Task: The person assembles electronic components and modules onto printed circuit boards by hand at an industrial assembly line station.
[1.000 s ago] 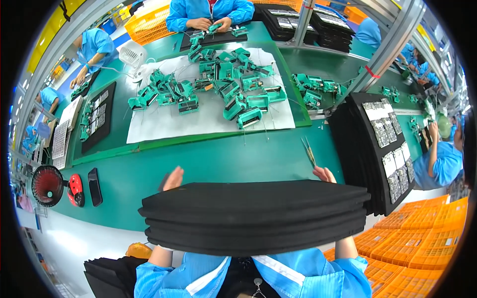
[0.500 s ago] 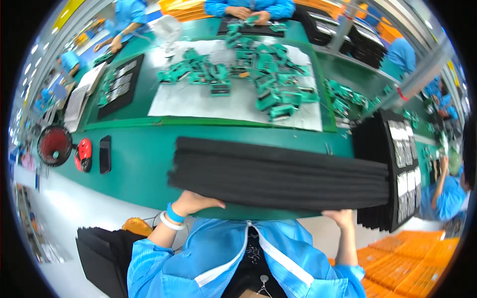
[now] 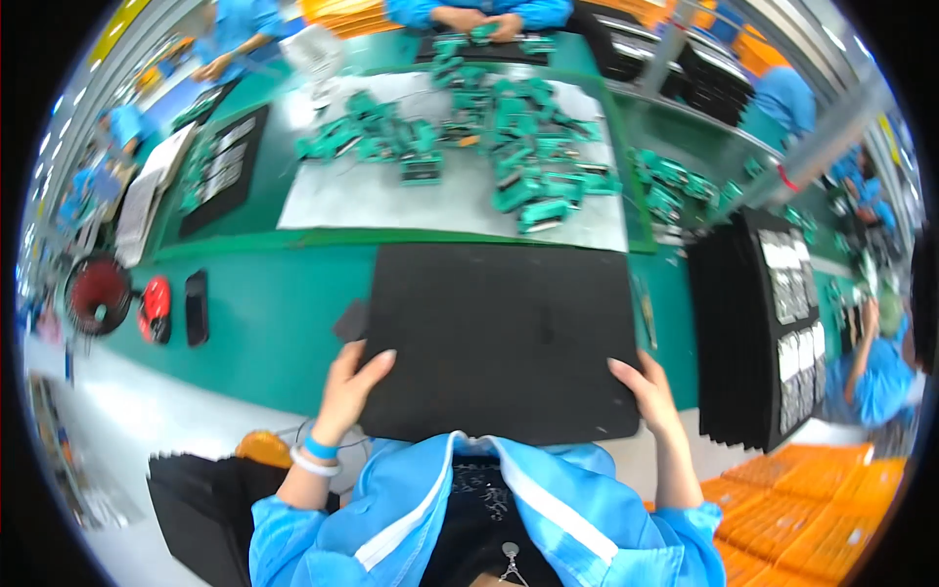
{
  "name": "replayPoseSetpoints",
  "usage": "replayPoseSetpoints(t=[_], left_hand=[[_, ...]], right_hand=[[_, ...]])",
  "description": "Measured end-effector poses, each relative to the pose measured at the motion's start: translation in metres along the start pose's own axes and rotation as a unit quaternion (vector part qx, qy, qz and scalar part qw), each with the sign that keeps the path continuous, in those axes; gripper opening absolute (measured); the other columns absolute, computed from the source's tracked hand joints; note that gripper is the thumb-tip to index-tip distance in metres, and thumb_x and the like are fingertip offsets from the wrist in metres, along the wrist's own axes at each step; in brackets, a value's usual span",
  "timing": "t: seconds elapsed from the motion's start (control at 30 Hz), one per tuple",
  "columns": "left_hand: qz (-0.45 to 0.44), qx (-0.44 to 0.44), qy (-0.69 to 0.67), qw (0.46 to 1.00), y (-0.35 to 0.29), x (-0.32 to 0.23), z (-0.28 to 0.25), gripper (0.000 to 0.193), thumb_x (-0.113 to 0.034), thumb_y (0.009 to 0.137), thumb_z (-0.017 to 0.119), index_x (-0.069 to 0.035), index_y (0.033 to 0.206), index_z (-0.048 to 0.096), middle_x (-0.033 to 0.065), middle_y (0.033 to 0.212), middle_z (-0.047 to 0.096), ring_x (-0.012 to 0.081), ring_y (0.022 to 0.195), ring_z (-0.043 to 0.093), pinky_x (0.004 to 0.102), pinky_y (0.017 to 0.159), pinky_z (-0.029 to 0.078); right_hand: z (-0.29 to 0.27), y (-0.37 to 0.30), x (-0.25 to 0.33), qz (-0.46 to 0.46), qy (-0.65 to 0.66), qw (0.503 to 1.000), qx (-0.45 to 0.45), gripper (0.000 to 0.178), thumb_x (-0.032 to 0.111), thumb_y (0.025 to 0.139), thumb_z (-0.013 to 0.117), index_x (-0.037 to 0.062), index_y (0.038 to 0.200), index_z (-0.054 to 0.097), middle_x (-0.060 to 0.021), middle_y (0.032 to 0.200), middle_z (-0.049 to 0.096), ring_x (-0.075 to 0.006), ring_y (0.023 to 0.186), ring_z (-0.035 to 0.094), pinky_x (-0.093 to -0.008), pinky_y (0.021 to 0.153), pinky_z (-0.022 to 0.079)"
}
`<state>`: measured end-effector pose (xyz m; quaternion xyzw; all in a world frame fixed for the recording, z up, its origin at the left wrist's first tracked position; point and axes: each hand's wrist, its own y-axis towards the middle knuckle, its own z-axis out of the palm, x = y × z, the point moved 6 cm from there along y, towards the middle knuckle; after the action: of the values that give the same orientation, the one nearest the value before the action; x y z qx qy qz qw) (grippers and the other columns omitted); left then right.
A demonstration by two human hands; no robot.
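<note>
A stack of flat black boards (image 3: pixel 501 338) lies broad face up in front of me, spanning the near edge of the green table (image 3: pixel 264 362). At its left edge my left hand (image 3: pixel 347 388) is closed on it, thumb on top and fingers hidden beneath. Likewise, my right hand (image 3: pixel 648 393) grips the right edge with its thumb over the face. A small dark piece (image 3: pixel 350 321) shows beside the stack's left edge. Right of it, a thin tool that looks like tweezers (image 3: pixel 646 313) rests on the table.
Many green parts (image 3: pixel 528 147) cover a white sheet (image 3: pixel 333 201) beyond. Upright black trays with silver pieces (image 3: pixel 748 333) stand at right. Left are a phone (image 3: pixel 197 308), a red-and-black object (image 3: pixel 155 310) and a fan (image 3: pixel 98 292). Orange crates (image 3: pixel 782 504) sit lower right; co-workers (image 3: pixel 479 15) sit opposite.
The black stack has turned from showing its layered long edges to showing its broad flat face. Both hands have moved up along its sides, the left hand slightly leftward.
</note>
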<state>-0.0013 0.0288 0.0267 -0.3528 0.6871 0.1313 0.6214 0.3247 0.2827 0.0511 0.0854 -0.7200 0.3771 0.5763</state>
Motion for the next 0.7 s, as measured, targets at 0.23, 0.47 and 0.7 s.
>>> replayPoseSetpoints(t=[0.23,0.47,0.7], left_hand=[[0.151,-0.058,0.239,0.957,0.009,-0.049,-0.014,0.051,-0.025,0.088,0.073,0.008,0.124,0.06,0.0169,0.102,0.07,0.0184,0.092,0.064,0.0335,0.084,0.05],[0.439,0.144,0.237,0.855,-0.043,-0.226,0.011,0.058,-0.031,0.088,0.062,0.011,0.127,0.057,0.0253,0.117,0.064,0.0367,0.103,0.064,0.0423,0.086,0.05],[0.449,0.55,0.135,0.691,-0.083,-0.281,0.179,0.048,-0.019,0.084,0.072,0.007,0.123,0.061,0.0203,0.117,0.066,0.0317,0.1,0.066,0.0376,0.085,0.052]], right_hand=[[-0.009,-0.001,0.029,-0.195,-0.308,0.926,-0.096,0.069,0.047,0.091,0.064,-0.006,0.133,0.054,-0.0277,0.121,0.062,-0.0352,0.115,0.061,-0.0387,0.097,0.048],[-0.161,-0.146,0.12,-0.322,-0.298,0.798,-0.413,0.016,0.018,0.089,0.071,0.002,0.094,0.073,-0.0053,0.084,0.072,-0.0098,0.073,0.066,-0.0276,0.068,0.052],[-0.354,-0.127,0.066,-0.014,-0.435,0.782,-0.447,0.086,0.055,0.087,0.067,-0.0076,0.141,0.044,-0.031,0.138,0.051,-0.0375,0.135,0.046,-0.0381,0.11,0.036]])
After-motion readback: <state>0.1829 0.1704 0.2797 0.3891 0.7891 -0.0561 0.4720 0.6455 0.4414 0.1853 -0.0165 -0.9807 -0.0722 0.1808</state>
